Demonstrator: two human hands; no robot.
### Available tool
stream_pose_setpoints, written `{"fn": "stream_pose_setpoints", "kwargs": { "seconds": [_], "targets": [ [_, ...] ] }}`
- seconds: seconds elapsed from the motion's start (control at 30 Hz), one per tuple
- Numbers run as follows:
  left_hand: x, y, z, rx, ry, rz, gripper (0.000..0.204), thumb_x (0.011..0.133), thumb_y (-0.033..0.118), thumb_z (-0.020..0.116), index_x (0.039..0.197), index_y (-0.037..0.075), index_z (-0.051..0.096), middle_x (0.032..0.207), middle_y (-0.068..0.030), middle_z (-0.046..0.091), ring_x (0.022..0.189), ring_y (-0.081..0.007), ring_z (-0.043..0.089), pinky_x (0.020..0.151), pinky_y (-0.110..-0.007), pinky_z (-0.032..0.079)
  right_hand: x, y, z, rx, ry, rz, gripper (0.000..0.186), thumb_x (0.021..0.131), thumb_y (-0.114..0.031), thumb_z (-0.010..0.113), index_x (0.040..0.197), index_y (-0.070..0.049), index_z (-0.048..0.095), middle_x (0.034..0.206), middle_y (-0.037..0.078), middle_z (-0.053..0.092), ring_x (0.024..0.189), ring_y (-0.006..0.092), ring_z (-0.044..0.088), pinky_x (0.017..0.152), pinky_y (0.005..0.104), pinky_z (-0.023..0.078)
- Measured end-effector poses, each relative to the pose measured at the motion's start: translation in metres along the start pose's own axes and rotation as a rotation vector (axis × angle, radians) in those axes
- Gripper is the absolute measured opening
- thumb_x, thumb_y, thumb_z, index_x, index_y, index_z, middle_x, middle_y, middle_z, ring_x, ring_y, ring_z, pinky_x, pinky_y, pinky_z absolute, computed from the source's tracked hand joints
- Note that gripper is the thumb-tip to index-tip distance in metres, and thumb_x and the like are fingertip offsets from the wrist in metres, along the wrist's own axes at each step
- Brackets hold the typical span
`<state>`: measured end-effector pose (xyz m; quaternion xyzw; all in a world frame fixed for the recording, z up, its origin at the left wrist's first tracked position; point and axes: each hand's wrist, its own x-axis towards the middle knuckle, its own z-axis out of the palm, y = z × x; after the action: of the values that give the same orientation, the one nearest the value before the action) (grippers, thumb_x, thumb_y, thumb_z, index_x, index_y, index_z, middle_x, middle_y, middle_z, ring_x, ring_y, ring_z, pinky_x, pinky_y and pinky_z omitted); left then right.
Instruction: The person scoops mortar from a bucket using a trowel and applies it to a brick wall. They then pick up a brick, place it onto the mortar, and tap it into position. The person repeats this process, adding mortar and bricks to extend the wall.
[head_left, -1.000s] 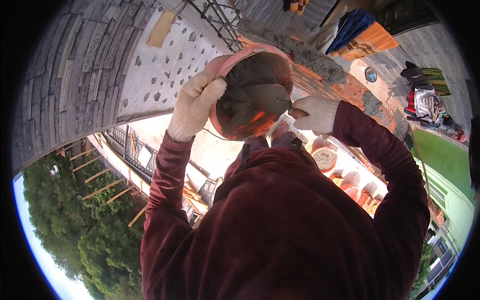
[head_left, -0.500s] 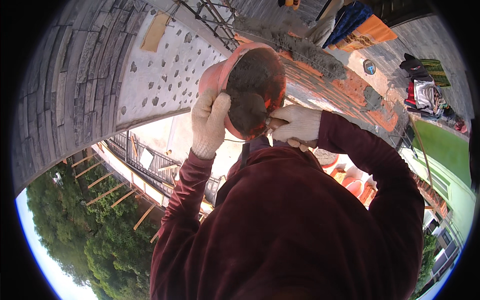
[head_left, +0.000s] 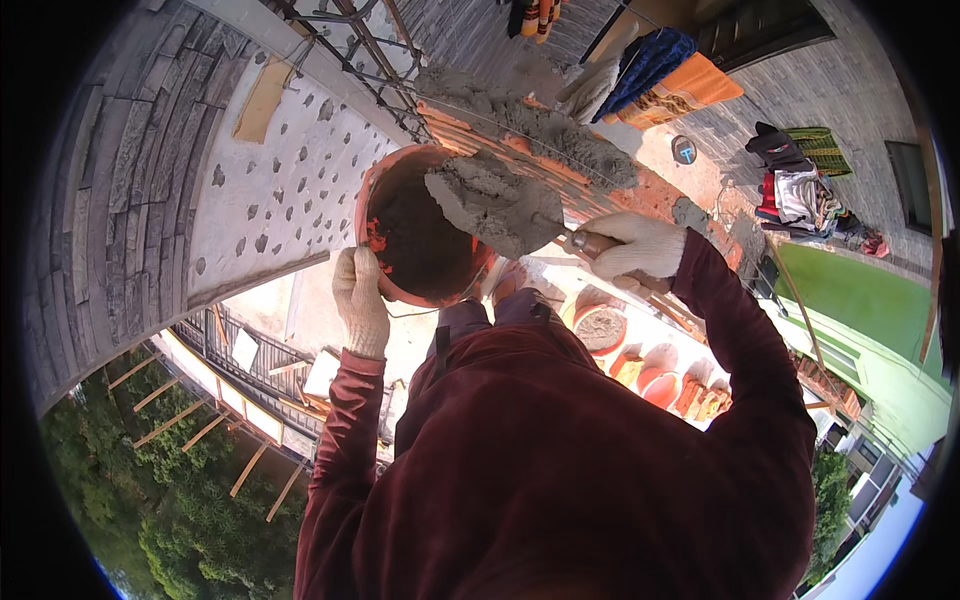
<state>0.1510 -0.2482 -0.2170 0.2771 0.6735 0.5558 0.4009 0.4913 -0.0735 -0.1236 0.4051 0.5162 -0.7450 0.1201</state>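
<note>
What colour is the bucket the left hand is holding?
The bucket is orange-red, its inside smeared dark with mortar; the head view shows it best.

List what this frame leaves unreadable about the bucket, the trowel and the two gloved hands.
Head view only:
- Trowel: its blade is buried under grey mortar; shape not readable.
- Right hand: its glove covers the handle, so the grip is hidden.
- Left hand: fingers curl over the rim of the orange bucket; whatever is behind the rim is unseen.
- Bucket base: blocked by the person's maroon sleeve and body.
- Bucket interior: in shadow, fill level unclear.
</note>
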Motion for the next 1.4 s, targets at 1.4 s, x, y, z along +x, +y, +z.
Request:
{"fn": "stream_pose_setpoints", "kwargs": {
  "seconds": [1.4],
  "targets": [
    [0.018,-0.092,0.028,0.015,-0.172,-0.207,0.037,0.106,0.041,0.057,0.088,0.009,0.057,0.062,0.0027,0.052,0.053,-0.0067,0.048,0.052,-0.025,0.041,0.016,0.064,-0.160,-0.661,0.311,0.310,0.034,0.103,-0.032,0.046,0.112,-0.005,0.066,0.076,0.004,0.063,0.053,0.0160,0.061,0.040,0.0348,0.047]
  ]
}}
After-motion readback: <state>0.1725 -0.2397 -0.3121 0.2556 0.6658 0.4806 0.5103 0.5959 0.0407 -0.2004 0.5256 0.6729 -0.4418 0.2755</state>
